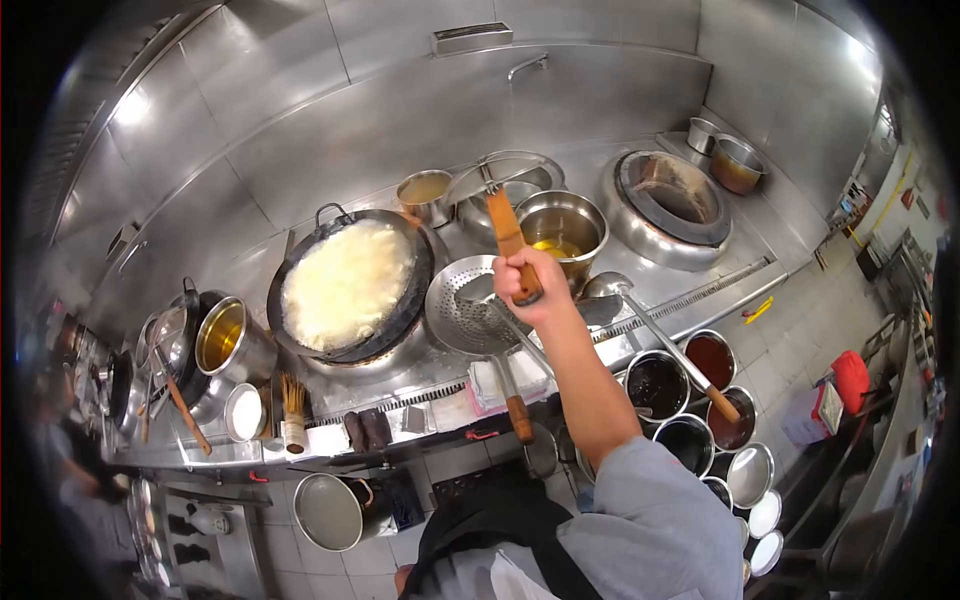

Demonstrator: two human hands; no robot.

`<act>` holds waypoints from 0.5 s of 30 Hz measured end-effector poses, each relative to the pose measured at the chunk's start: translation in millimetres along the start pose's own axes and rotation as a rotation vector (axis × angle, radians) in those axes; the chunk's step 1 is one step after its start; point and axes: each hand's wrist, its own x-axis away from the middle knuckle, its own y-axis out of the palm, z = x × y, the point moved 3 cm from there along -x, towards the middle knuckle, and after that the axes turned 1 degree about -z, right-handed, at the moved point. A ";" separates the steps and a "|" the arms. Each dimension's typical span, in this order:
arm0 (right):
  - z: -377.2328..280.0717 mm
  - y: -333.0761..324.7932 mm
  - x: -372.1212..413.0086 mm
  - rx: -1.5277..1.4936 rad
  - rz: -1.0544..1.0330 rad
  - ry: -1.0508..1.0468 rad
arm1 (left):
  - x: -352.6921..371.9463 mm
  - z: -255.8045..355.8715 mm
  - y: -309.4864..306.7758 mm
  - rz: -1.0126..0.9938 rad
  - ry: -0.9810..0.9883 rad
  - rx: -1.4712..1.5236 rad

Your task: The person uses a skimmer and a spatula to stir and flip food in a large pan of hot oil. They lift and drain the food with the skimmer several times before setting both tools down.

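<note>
My right hand [520, 280] is closed around the wooden handle [507, 228] of a long metal utensil whose round head [500, 175] lies over a pot at the back of the stove. Just left of my hand, a wok [345, 285] full of pale, frothy food sits on a burner. A perforated skimmer [462, 305] with a wooden grip rests under my wrist. A steel pot of yellow oil [560, 235] stands right behind my hand. My left hand is out of sight.
A ladle [612, 286] lies to the right, its handle over several sauce bowls [655, 385]. An empty burner ring [675, 200] sits at far right, with pots [738, 162] behind it. A steel pot [225, 340] and utensils crowd the left. A blurred person [70, 450] stands at the left edge.
</note>
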 end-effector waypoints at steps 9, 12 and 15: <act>-39.0 -83.9 112.3 1.711 0.494 -0.803 | -32.8 -31.5 -1.7 0.090 0.142 -0.062; -38.2 -69.5 162.4 2.120 0.782 -0.755 | -55.1 -47.6 14.1 0.135 0.224 -0.068; -36.5 -77.2 184.7 2.348 0.943 -0.561 | -82.3 -57.3 22.4 0.185 0.317 -0.078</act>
